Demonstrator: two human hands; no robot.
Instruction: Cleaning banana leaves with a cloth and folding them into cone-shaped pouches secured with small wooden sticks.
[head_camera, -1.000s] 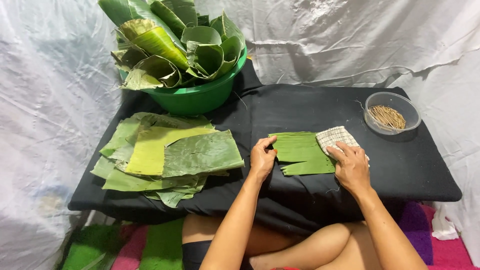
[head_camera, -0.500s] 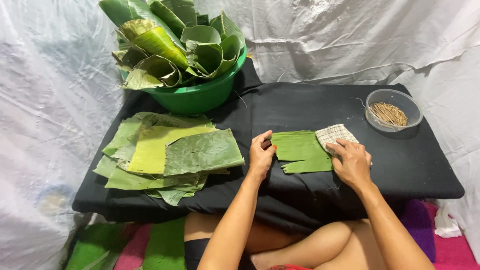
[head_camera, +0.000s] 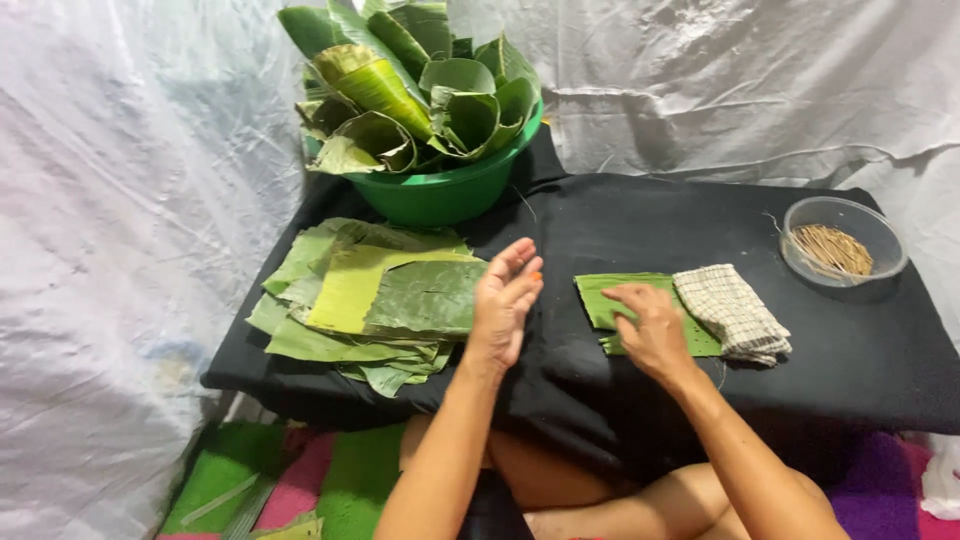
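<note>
- I see a black-covered tabletop that fills the middle of the view, with white sheeting hung behind it.
- At its far edge stands a green basin, packed with rolled banana leaves.
- A flat stack of cut leaf sheets lies on the near left part of the tabletop.
- My left hand hovers just beside that stack's right edge, on edge with the grip spread and nothing in it.
- My right hand lies flat on a small folded leaf piece in the middle right, fingers spread and pressing down, not pinching.
- A checked cloth touches that leaf piece on its right.
- A clear bowl of thin sticks sits near the far right corner.
</note>
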